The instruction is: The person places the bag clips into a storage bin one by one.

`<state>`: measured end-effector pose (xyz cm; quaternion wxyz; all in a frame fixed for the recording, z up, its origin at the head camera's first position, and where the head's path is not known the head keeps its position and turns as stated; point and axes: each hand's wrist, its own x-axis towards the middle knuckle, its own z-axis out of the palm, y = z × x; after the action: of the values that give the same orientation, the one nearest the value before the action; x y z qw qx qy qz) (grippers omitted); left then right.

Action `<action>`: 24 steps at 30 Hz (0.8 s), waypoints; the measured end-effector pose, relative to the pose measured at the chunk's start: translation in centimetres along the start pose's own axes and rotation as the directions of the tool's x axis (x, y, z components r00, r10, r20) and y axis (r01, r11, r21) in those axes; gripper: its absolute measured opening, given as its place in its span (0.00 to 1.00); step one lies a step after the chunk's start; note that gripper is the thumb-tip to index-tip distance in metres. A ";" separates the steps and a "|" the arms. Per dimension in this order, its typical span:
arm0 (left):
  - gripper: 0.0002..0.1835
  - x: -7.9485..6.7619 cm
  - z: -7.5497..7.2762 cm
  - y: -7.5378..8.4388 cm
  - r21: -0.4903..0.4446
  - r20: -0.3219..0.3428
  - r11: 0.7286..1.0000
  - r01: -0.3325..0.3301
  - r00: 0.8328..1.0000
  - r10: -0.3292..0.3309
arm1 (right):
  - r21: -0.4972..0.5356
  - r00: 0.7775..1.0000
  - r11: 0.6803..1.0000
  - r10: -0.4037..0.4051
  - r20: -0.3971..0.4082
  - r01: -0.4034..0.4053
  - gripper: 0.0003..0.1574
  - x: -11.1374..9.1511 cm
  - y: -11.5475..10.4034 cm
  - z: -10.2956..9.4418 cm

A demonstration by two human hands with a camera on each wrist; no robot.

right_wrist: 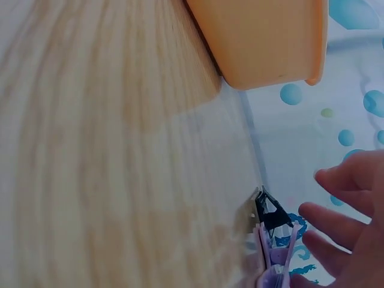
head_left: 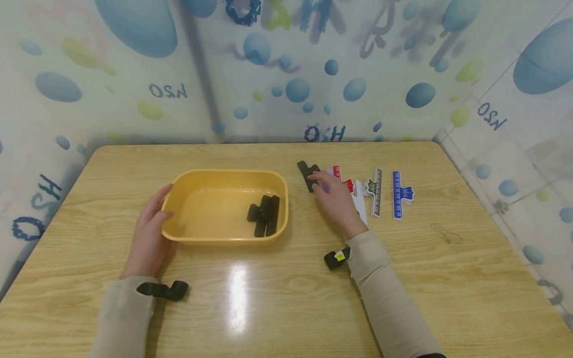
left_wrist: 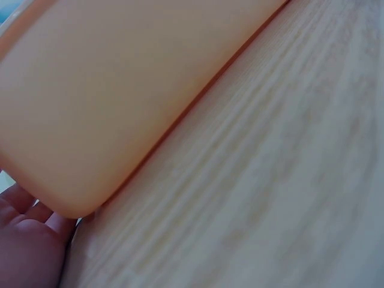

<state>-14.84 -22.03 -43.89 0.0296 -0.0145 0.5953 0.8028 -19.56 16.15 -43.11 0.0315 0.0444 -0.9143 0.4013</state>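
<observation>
A yellow plastic bin stands on the table, with black clips lying in its right end. My left hand holds the bin's left end, thumb at the rim; in the left wrist view its fingers are at the bin's lower corner. My right hand is over the row of clips, nearest a black clip. In the right wrist view, its spread fingers are beside that black clip and a purple clip, with a gap visible. The hand partly hides the purple and red clips.
Right of the right hand lie a white clip, a black-and-white ruler-patterned clip and a blue clip. A patterned wall rises behind the wooden table, and another wall borders its right side.
</observation>
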 end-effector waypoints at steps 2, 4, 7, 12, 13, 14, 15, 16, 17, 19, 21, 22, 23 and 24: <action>0.26 0.0 0.0 0.0 -0.004 0.000 1.000 -0.004 1.000 0.004 | -0.013 1.000 1.000 0.005 0.009 -0.005 0.18 0.0 0.1 0.0; 0.26 0.0 0.0 0.0 -0.001 -0.004 1.000 -0.005 1.000 0.005 | -0.025 1.000 1.000 0.006 0.019 -0.006 0.18 0.0 0.1 0.1; 0.26 0.0 0.1 0.1 0.010 -0.012 1.000 -0.001 1.000 0.001 | -0.033 0.999 0.999 0.013 0.030 -0.012 0.19 0.1 0.2 0.1; 0.26 -0.1 0.0 0.1 0.036 -0.010 0.999 0.004 1.000 -0.004 | -0.047 0.998 0.999 0.027 0.057 -0.024 0.19 0.2 0.2 0.2; 0.26 -0.1 0.0 0.0 0.039 -0.006 0.999 0.004 1.000 -0.003 | -0.052 0.998 0.998 0.027 0.063 -0.024 0.19 0.2 0.2 0.2; 0.26 -0.1 0.0 0.0 0.043 -0.002 0.999 0.003 1.000 -0.002 | -0.058 0.998 0.998 0.026 0.064 -0.022 0.20 0.2 0.2 0.2; 0.26 -0.1 0.0 0.0 0.046 0.001 0.999 0.001 1.000 -0.001 | -0.063 0.998 0.998 0.021 0.064 -0.017 0.20 0.2 0.2 0.2; 0.26 -0.1 0.0 0.0 0.052 0.002 0.999 0.001 1.000 -0.001 | -0.067 0.998 0.998 0.017 0.063 -0.012 0.20 0.3 0.2 0.2; 0.26 -0.1 0.0 0.0 0.050 0.002 0.999 0.001 1.000 -0.001 | -0.069 0.998 0.998 0.015 0.060 -0.011 0.20 0.3 0.2 0.2; 0.26 -0.1 0.0 0.0 0.046 0.001 0.999 0.000 1.000 0.000 | -0.085 0.998 0.996 0.013 0.067 -0.007 0.22 0.3 0.2 0.3; 0.26 -0.1 0.0 0.0 0.043 -0.002 0.999 -0.002 1.000 0.002 | -0.113 0.995 0.994 0.013 0.097 -0.002 0.24 0.4 0.3 0.3; 0.27 0.0 0.0 0.0 0.038 -0.002 0.999 -0.003 1.000 0.003 | -0.128 0.993 0.992 0.015 0.114 -0.001 0.25 0.4 0.3 0.4; 0.27 0.0 0.0 0.0 0.034 -0.003 0.999 -0.004 1.000 0.004 | -0.144 0.991 0.990 0.017 0.133 0.002 0.25 0.4 0.3 0.4; 0.27 0.0 0.0 0.0 0.034 -0.004 0.999 -0.005 1.000 0.005 | -0.160 0.989 0.987 0.019 0.148 0.005 0.26 0.4 0.3 0.4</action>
<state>-14.86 -22.07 -43.89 0.0266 -0.0142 0.6088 0.7927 -19.99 16.05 -43.60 -0.0350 0.0686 -0.9434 0.3225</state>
